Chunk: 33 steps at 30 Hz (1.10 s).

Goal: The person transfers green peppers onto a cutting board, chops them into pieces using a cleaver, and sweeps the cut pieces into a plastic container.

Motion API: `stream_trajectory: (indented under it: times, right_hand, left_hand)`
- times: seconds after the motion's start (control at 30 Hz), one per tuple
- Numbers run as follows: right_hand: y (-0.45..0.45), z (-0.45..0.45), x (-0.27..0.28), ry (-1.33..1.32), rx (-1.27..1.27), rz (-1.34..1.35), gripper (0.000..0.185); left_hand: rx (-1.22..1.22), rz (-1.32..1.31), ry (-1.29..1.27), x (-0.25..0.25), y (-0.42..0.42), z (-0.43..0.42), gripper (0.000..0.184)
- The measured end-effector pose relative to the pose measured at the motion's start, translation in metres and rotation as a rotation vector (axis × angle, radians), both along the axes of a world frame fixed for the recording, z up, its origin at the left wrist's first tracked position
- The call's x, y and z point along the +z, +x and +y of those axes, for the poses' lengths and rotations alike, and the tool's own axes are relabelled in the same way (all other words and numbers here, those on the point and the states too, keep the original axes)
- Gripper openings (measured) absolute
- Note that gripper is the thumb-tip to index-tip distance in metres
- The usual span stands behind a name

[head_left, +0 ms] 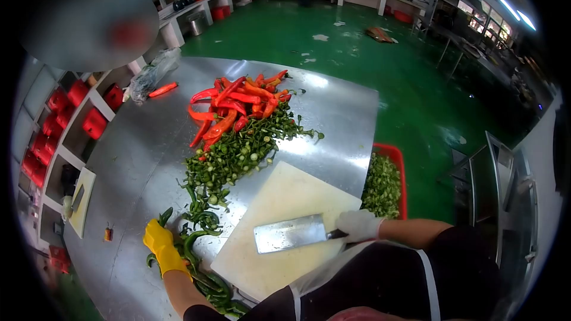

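Observation:
My right hand [358, 226], in a white glove, is closed around the dark handle of a cleaver [290, 233]. The broad blade lies flat over a white cutting board [262, 208]. My left hand [159, 244], in a yellow glove, is closed on a green chili pepper [166, 216], whose end sticks out past the fingers. Beside that hand, more green chili peppers [211, 285] lie in a pile along the board's left edge. Beyond the board are cut green stem ends [229, 157] in a heap, touching a pile of whole red chili peppers [241, 104].
A red crate [397, 160] of chopped green pieces stands off the table's right edge. On the metal table [131, 166] are a plastic bag [153, 74], a small wrapper [107, 233], and a second board [83, 202] with a knife. Shelves with red containers [41, 148] line the left.

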State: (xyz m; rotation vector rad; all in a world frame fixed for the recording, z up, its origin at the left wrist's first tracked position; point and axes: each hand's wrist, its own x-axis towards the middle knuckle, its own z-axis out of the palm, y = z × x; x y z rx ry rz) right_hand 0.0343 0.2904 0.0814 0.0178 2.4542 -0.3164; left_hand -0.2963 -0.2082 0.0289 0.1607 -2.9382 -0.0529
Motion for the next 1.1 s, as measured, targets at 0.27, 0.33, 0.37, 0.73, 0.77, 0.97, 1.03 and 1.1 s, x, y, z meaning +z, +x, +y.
stream_trajectory:
  times: [0.27,0.33,0.37,0.73,0.77,0.97,1.03,1.1]
  right_hand:
    - [-0.011,0.011,-0.01,-0.051,0.144,-0.03,0.035]
    - [-0.006,0.031,-0.044,-0.181,0.015,0.041,0.047]
    - [-0.002,0.04,-0.053,-0.348,0.006,0.156,0.044]
    - [0.011,0.037,-0.02,-1.236,-0.689,-0.174,0.013]
    - [0.01,0.04,-0.017,-1.262,-0.703,-0.193,0.012]
    - [0.018,0.026,-0.02,-1.399,-0.849,-0.2,0.009]
    - [0.022,0.038,-0.044,-1.353,-0.59,-0.113,0.011]
    - [0.025,0.031,-0.021,-1.406,-0.841,-0.23,0.012]
  left_hand:
    - [-0.838,0.476,0.108,0.094,0.082,0.038,0.035]
    - [-0.944,0.198,-0.042,0.109,0.107,0.076,0.032]
    - [-1.076,0.15,0.043,0.11,0.126,0.09,0.025]
    - [-1.487,0.024,-0.158,-0.012,0.202,0.222,0.021]
    - [-1.487,0.069,-0.18,-0.017,0.201,0.226,0.024]
    - [-1.265,0.251,-0.243,0.016,0.219,0.202,0.047]
    - [-1.212,0.196,-0.234,0.024,0.225,0.181,0.048]
    - [-1.06,0.148,0.01,0.021,0.236,0.161,0.038]
